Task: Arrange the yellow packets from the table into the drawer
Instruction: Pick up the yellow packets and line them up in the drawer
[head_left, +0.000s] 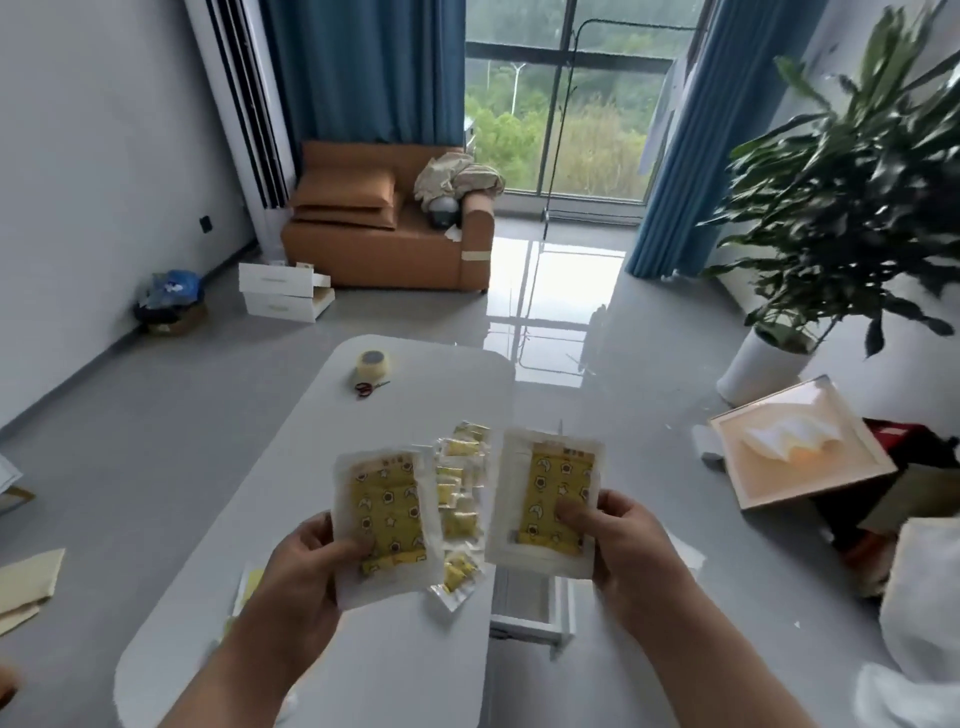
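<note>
Head view is showing the white table (395, 649) stretching away from the person, with the drawer (524, 603) standing pulled out under its right edge, near the front corner. Much of the drawer's opening is hiding behind the right packet (550, 499), so a drop made without looking could be landing on the floor instead. The pile of packets (460, 499) is lying loose close to that same right edge, and a forearm swinging across to the drawer could be sweeping some off.

The left hand (306, 566) is gripping the left packet (387, 514) and the right hand (623, 540) is gripping the right one. Each is pinching low down, thumb on the front, with both packets raised above the table. The film looks slick, so either could be sliding out of such a grip.

Each held packet is a flat, whitish clear pouch with a wide sealed border around a yellow card printed with stars, moons and small round faces. They look light and bendy, with the left one tilting. The ones in the pile are looking smaller and crumpled.
</note>
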